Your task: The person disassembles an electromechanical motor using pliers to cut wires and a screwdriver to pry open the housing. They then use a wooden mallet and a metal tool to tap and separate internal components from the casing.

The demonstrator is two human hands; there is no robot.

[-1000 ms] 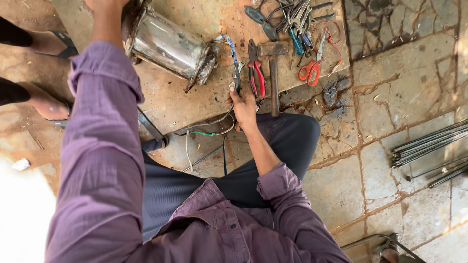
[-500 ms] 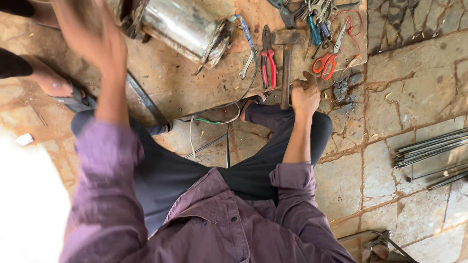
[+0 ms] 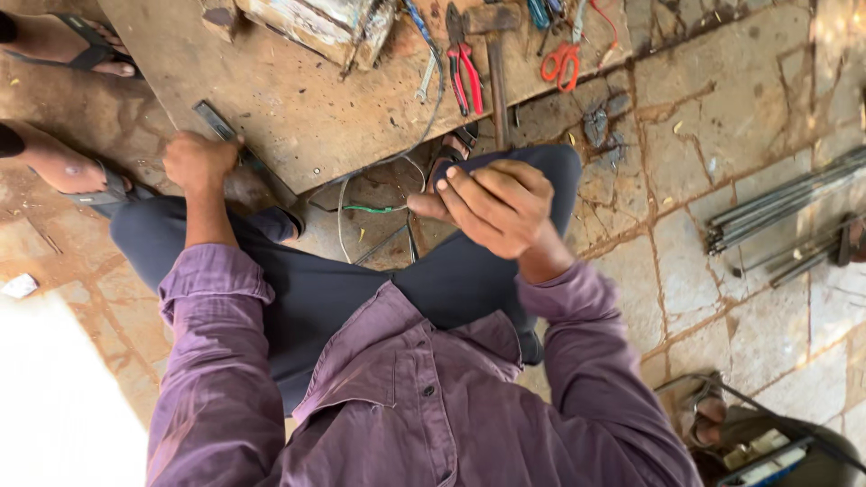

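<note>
Hands have changed place since half a second ago: the left hand (image 3: 200, 160), then raised and blurred at upper left, is now lowered and closed over a flat metal bar (image 3: 216, 120) at the edge of the wooden board (image 3: 298, 108). The right hand (image 3: 498, 206), earlier reaching toward the hammer (image 3: 495, 63), is now drawn back mid-frame, fingers loosely curled; whether anything is gripped cannot be told. Red pliers (image 3: 465, 68) and orange scissors (image 3: 561, 61) are seen along the top, and a green wire (image 3: 372, 208) near the knee.
</note>
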